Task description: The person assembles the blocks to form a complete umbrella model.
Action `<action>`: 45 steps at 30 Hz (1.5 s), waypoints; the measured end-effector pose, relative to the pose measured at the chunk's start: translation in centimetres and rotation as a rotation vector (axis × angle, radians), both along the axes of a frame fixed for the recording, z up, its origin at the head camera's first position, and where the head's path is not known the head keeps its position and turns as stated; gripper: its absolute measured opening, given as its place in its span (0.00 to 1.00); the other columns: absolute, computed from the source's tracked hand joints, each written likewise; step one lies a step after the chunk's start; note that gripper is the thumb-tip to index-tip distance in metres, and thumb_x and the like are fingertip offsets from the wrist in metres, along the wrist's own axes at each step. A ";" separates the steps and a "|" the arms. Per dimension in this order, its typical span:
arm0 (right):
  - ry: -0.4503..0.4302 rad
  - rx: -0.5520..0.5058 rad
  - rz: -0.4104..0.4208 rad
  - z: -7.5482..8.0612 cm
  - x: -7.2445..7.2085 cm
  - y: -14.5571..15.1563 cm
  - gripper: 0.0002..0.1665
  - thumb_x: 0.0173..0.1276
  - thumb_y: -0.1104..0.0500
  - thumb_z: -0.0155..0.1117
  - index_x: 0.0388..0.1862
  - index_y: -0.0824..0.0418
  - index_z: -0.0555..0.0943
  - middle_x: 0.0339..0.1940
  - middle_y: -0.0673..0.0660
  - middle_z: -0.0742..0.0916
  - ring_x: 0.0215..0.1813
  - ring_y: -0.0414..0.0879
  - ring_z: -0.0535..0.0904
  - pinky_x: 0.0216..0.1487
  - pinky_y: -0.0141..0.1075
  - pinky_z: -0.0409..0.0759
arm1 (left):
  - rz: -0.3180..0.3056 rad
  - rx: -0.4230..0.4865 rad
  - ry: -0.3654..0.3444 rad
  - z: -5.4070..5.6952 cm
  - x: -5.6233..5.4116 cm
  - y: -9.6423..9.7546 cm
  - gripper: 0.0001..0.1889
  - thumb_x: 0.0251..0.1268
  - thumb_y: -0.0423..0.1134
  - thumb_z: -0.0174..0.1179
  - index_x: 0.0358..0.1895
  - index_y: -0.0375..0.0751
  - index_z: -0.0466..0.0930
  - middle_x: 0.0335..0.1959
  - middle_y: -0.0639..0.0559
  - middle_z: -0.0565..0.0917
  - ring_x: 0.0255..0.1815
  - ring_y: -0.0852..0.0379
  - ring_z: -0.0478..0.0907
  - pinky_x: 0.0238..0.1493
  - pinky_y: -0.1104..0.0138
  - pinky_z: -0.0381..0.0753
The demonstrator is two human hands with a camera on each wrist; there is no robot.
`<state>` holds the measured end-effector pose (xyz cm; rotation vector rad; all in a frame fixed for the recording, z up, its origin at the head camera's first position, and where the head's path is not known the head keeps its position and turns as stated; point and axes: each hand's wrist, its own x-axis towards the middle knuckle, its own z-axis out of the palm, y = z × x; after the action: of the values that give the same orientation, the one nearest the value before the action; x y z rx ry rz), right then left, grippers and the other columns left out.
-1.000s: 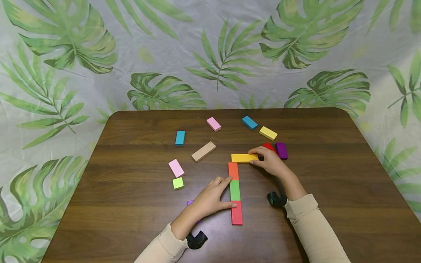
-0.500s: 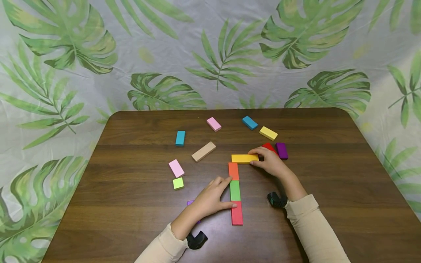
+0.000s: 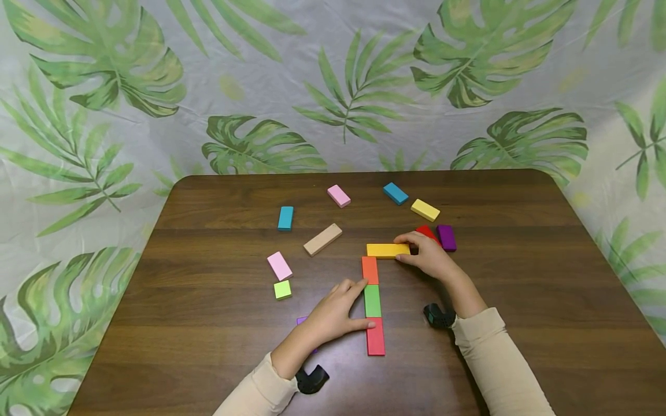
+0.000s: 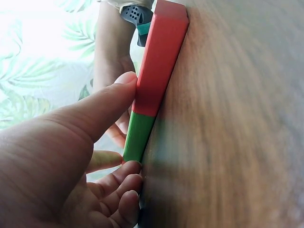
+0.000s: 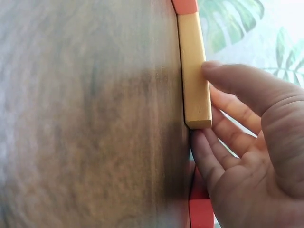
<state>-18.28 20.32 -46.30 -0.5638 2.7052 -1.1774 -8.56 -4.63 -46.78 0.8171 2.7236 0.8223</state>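
Observation:
A column of three flat blocks lies on the table: red (image 3: 376, 341) nearest, green (image 3: 372, 301) in the middle, orange (image 3: 369, 270) farthest. My left hand (image 3: 335, 315) is at its left side, thumb touching the red block and index fingertip near the green-orange joint. Beyond the orange block a yellow-orange block (image 3: 382, 251) lies crosswise, forming a corner. My right hand (image 3: 429, 254) pinches that block's right end, thumb on the near side and fingers on the far side. In the right wrist view the thumb (image 5: 223, 76) rests against the yellow-orange block (image 5: 194, 76).
Behind my right hand lie a red block (image 3: 426, 232), a purple block (image 3: 446, 238) and a pale yellow block (image 3: 425, 210). Blue, pink and bare-wood blocks (image 3: 322, 240) are scattered farther back. A lime block (image 3: 282, 290) sits left; a violet block (image 3: 302, 320) is partly under my left forearm.

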 end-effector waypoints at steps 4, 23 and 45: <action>0.000 -0.007 -0.009 0.1 0.0 0.0 0.22 0.57 0.60 0.66 0.50 0.66 0.75 0.47 0.61 0.77 0.48 0.55 0.72 0.51 0.48 0.69 | 0.000 0.002 0.002 0.0 0.0 0.0 0.44 0.47 0.60 0.63 0.66 0.41 0.59 0.47 0.50 0.70 0.46 0.55 0.68 0.46 0.65 0.70; 0.093 -0.045 0.008 0.9 1.2 -2.3 0.27 0.56 0.54 0.67 0.52 0.64 0.74 0.51 0.57 0.77 0.55 0.51 0.69 0.56 0.48 0.64 | -0.005 0.010 0.015 -0.1 0.0 -0.1 0.45 0.46 0.61 0.63 0.66 0.40 0.60 0.46 0.51 0.70 0.45 0.56 0.68 0.45 0.65 0.70; 0.148 -0.003 0.089 -0.4 1.8 -4.0 0.25 0.54 0.58 0.69 0.51 0.64 0.77 0.54 0.59 0.75 0.57 0.55 0.67 0.57 0.50 0.62 | -0.005 -0.004 0.006 -0.2 -0.1 0.1 0.44 0.47 0.61 0.62 0.66 0.41 0.60 0.48 0.49 0.70 0.46 0.56 0.68 0.46 0.65 0.71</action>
<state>-16.51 16.30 -46.69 -0.7934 2.7661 -1.1614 -8.71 -4.56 -46.98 0.8266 2.7268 0.8146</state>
